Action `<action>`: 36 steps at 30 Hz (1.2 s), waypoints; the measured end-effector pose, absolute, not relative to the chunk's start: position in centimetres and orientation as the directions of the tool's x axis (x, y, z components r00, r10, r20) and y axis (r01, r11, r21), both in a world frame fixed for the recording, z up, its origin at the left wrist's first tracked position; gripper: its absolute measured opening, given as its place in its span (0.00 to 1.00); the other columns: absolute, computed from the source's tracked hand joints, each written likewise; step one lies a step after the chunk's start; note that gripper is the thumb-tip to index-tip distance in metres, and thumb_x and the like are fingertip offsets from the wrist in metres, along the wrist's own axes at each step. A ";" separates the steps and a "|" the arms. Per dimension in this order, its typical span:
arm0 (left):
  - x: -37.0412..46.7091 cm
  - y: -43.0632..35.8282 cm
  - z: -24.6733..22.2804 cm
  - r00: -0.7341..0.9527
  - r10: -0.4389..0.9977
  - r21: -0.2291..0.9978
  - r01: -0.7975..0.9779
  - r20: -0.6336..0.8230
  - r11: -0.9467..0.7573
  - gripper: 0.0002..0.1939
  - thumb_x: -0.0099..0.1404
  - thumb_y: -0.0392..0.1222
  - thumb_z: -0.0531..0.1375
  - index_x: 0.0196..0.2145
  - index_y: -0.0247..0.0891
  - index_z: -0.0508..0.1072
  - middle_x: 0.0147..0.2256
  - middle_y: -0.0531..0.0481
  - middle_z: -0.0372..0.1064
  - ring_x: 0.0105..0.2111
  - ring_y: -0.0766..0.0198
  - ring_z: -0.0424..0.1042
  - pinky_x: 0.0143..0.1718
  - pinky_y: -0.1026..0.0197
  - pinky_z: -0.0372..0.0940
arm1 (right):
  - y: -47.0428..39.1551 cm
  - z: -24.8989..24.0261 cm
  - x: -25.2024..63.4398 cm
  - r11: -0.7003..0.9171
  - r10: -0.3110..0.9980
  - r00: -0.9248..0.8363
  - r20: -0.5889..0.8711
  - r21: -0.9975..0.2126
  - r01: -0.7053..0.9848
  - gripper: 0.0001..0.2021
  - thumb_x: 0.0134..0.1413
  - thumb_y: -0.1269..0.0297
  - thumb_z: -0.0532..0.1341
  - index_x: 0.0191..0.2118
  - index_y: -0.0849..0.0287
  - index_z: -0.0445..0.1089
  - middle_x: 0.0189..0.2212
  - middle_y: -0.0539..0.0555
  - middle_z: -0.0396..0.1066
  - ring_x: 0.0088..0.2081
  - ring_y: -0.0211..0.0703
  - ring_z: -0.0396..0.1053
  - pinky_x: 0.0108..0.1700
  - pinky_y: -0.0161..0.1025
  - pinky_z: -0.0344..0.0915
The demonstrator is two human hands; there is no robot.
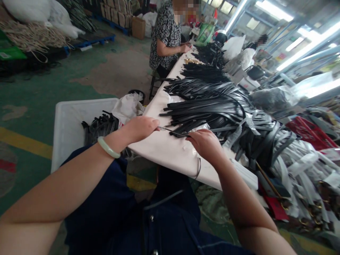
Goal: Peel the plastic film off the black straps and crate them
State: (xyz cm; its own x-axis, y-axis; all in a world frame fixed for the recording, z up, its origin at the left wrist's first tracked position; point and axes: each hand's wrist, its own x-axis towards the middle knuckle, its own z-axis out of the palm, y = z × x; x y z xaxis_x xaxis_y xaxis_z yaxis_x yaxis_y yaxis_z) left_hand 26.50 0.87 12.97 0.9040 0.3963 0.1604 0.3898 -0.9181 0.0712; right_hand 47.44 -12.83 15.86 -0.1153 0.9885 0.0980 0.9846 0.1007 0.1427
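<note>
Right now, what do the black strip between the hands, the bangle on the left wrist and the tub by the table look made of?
Black strip: probably leather or faux leather; thin, flat, smooth with slight sheen, like the heaped strips.
Bangle: looks like jade or glass; pale green, glossy, rigid.
Tub: plastic, white, matte, moulded walls.

Straps (212, 102) on table (164, 148); bin (69, 124) left of table
</note>
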 end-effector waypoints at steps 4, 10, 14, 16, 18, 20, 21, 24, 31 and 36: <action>27.0 0.2 12.8 0.941 0.307 0.122 0.291 0.144 -0.949 0.11 0.71 0.42 0.51 0.38 0.37 0.72 0.35 0.45 0.74 0.38 0.57 0.74 0.34 0.60 0.61 | -12.3 15.4 46.0 0.206 0.973 -0.217 0.079 0.136 0.969 0.13 0.65 0.60 0.55 0.32 0.59 0.72 0.29 0.54 0.75 0.34 0.43 0.72 0.50 0.38 0.55; 27.3 0.0 12.4 0.929 0.347 0.170 0.324 0.130 -0.931 0.12 0.70 0.42 0.51 0.38 0.37 0.72 0.34 0.45 0.75 0.35 0.57 0.74 0.32 0.61 0.60 | -12.9 16.2 45.1 0.081 0.997 -0.083 0.000 0.194 0.978 0.13 0.64 0.59 0.56 0.31 0.59 0.71 0.28 0.55 0.75 0.33 0.46 0.72 0.39 0.38 0.57; 27.8 -0.1 12.5 0.950 0.296 0.209 0.271 0.096 -0.939 0.12 0.69 0.42 0.50 0.38 0.38 0.72 0.32 0.46 0.74 0.33 0.58 0.73 0.30 0.61 0.57 | -13.1 16.0 45.4 0.100 0.994 -0.104 0.021 0.125 0.987 0.14 0.64 0.59 0.54 0.32 0.58 0.72 0.28 0.56 0.75 0.33 0.48 0.72 0.37 0.40 0.59; 27.7 0.0 12.7 0.946 0.313 0.296 0.275 0.088 -0.915 0.12 0.69 0.42 0.50 0.37 0.38 0.72 0.30 0.47 0.73 0.31 0.59 0.72 0.29 0.62 0.56 | -13.2 15.5 46.0 0.072 0.983 -0.061 0.171 -0.059 0.996 0.13 0.63 0.56 0.56 0.36 0.58 0.73 0.32 0.57 0.76 0.36 0.49 0.73 0.45 0.43 0.62; 27.6 0.4 13.2 0.928 0.353 0.440 0.269 0.119 -0.856 0.15 0.70 0.43 0.48 0.33 0.36 0.71 0.29 0.47 0.71 0.30 0.61 0.70 0.31 0.63 0.57 | -13.3 14.6 46.5 0.055 0.916 0.106 0.388 -0.382 0.923 0.18 0.60 0.50 0.59 0.48 0.57 0.71 0.43 0.59 0.75 0.44 0.49 0.72 0.53 0.47 0.61; 27.6 0.5 13.6 0.916 0.369 0.600 0.208 0.157 -0.773 0.18 0.70 0.45 0.46 0.29 0.34 0.69 0.27 0.48 0.68 0.28 0.64 0.67 0.31 0.64 0.58 | -13.4 13.6 46.0 0.164 0.867 0.240 0.438 -0.704 0.691 0.29 0.59 0.44 0.56 0.60 0.54 0.61 0.55 0.61 0.67 0.52 0.49 0.69 0.56 0.49 0.62; 27.7 0.3 13.7 0.920 0.357 0.669 0.162 0.164 -0.726 0.19 0.70 0.45 0.46 0.28 0.34 0.67 0.26 0.49 0.66 0.27 0.65 0.65 0.32 0.64 0.59 | -13.2 13.1 45.3 0.219 0.883 0.243 0.402 -0.810 0.545 0.31 0.60 0.41 0.53 0.63 0.53 0.57 0.59 0.61 0.63 0.55 0.49 0.67 0.54 0.49 0.64; 28.2 -0.4 13.5 0.954 0.276 0.822 0.065 0.114 -0.566 0.18 0.69 0.46 0.46 0.29 0.34 0.67 0.25 0.51 0.63 0.26 0.67 0.63 0.31 0.65 0.60 | -12.1 11.7 41.8 0.234 0.945 0.149 0.290 -0.922 0.308 0.29 0.63 0.39 0.44 0.56 0.53 0.64 0.60 0.61 0.61 0.54 0.49 0.68 0.43 0.42 0.70; 24.4 2.2 13.6 0.975 0.066 0.827 0.215 -0.212 -0.519 0.16 0.62 0.46 0.57 0.44 0.33 0.70 0.31 0.50 0.69 0.28 0.66 0.67 0.28 0.67 0.62 | -10.9 18.1 46.3 0.293 0.717 0.521 0.463 -0.879 0.377 0.32 0.62 0.37 0.34 0.26 0.54 0.62 0.14 0.48 0.53 0.16 0.38 0.57 0.24 0.40 0.61; 21.1 4.4 13.1 0.911 0.345 0.618 0.408 -0.227 -0.672 0.12 0.64 0.43 0.54 0.34 0.33 0.74 0.32 0.49 0.72 0.31 0.65 0.69 0.31 0.68 0.61 | -14.0 24.6 49.7 0.044 0.544 0.336 0.769 -0.426 0.904 0.50 0.54 0.44 0.12 0.41 0.48 0.72 0.24 0.59 0.66 0.28 0.51 0.69 0.27 0.51 0.58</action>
State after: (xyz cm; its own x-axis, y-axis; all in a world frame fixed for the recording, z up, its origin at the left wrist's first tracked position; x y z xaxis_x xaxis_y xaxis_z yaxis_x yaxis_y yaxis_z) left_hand 21.14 4.36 13.07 0.9109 0.3448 -0.2266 0.4081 -0.6716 0.6183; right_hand 49.73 -13.99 24.55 0.3357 0.5443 0.7688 0.9036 0.0445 -0.4260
